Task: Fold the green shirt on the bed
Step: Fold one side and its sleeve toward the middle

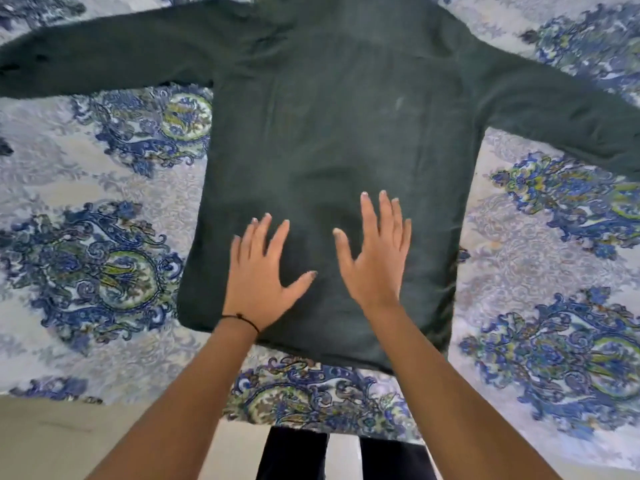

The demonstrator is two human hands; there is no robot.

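Both of my hands were wide open and held nothing. My left hand (263, 275) and right hand (375, 258) lay side by side with straight, spread fingers over the lower middle of the shirt (329, 133), thumbs turned in toward each other and a strip of cloth showing between them. I could not tell whether my palms pressed the cloth or hung just above it. I judge that flat hands there were meant to smooth the body and keep it from sliding on the bed (104, 237) before any fold, since nothing was folded yet. The shirt lay spread flat, its hem (311, 355) just behind my wrists near the bed's edge and its neck end far ahead of my fingertips, beyond the top of the view. One sleeve ran out ahead and to the left of my left hand, the left sleeve (104, 64), and the other ahead and to the right of my right hand, the right sleeve (554, 123); both were stretched away from the body, which I take as readiness for folding them inward. By count: two hands, one shirt, two sleeves, one bed with a blue patterned cover, and one dark thread (242, 318) round my left wrist. Behind my arms a strip of pale floor (69, 438) showed.
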